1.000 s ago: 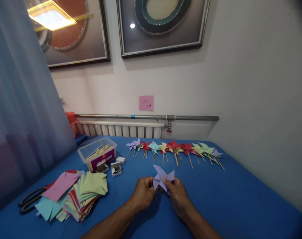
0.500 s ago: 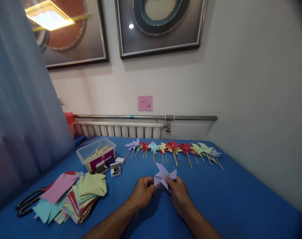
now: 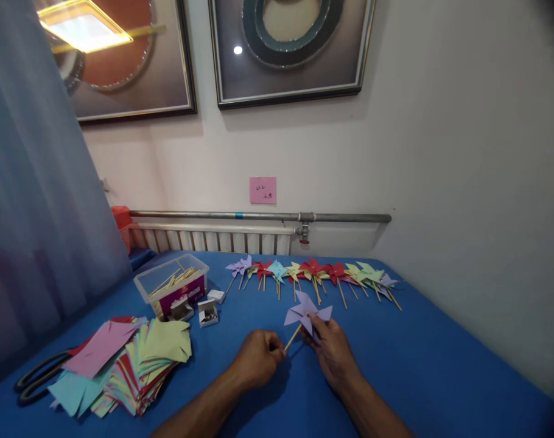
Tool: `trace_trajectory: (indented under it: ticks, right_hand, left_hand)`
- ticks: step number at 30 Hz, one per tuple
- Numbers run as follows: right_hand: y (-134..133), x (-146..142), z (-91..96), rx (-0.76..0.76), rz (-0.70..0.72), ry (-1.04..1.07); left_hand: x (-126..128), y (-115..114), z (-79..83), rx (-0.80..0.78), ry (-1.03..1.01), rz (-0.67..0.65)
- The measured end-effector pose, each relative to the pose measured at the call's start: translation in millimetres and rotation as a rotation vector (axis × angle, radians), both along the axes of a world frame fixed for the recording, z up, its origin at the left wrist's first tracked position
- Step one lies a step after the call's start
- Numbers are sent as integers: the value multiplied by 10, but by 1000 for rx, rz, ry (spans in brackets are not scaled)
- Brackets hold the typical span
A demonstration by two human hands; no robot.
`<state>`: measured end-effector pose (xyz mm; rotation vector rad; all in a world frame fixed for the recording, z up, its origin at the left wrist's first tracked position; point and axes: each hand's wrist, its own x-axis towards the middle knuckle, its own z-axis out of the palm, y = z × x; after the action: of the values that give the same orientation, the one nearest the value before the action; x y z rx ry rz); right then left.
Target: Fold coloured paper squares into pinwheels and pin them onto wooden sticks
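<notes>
A purple paper pinwheel is between my hands, low over the blue cloth. My right hand grips its paper head, thumb on the front near the centre. With closed fingertips my left hand pinches the lower end of its wooden stick, which slants down to the left from behind the paper. The back of the pinwheel, where stick and paper meet, is hidden. Farther back on the cloth lies a row of finished-looking pinwheels in red, green, yellow, blue and purple.
A clear plastic box of wooden sticks stands left, beside small white boxes, one an open box of pins. Nearer lie stacked cut paper sheets and scissors. Behind the blue-covered table are a radiator and wall.
The pinwheel and my right hand have moved slightly right and up. My left hand now sits farther from the paper, and more of the stick shows between the hands.
</notes>
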<state>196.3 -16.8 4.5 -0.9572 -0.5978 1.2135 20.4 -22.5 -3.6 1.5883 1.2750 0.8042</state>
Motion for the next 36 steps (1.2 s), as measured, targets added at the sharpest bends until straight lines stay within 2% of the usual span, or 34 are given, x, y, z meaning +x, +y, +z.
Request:
trace_trajectory:
  ticks: [7, 13, 18, 23, 31, 36]
  right_hand:
    - [-8, 13, -23, 1, 36, -13]
    - [1, -10, -67, 42, 32, -342]
    - [-92, -87, -62, 133, 144, -578]
    - [-137, -134, -77, 170, 231, -652]
    - [-161, -141, -59, 155, 244, -677]
    - [-273, -208, -27, 198, 344, -842]
  left_hand:
    - [-17, 86, 34, -18, -105, 98]
    - [-31, 117, 31, 11, -137, 164]
    - [-16, 108, 1, -3, -153, 140]
    - [-4, 100, -8, 19, -127, 126]
    - [10, 151, -5, -42, -236, 155]
    - [15, 152, 19, -48, -254, 182]
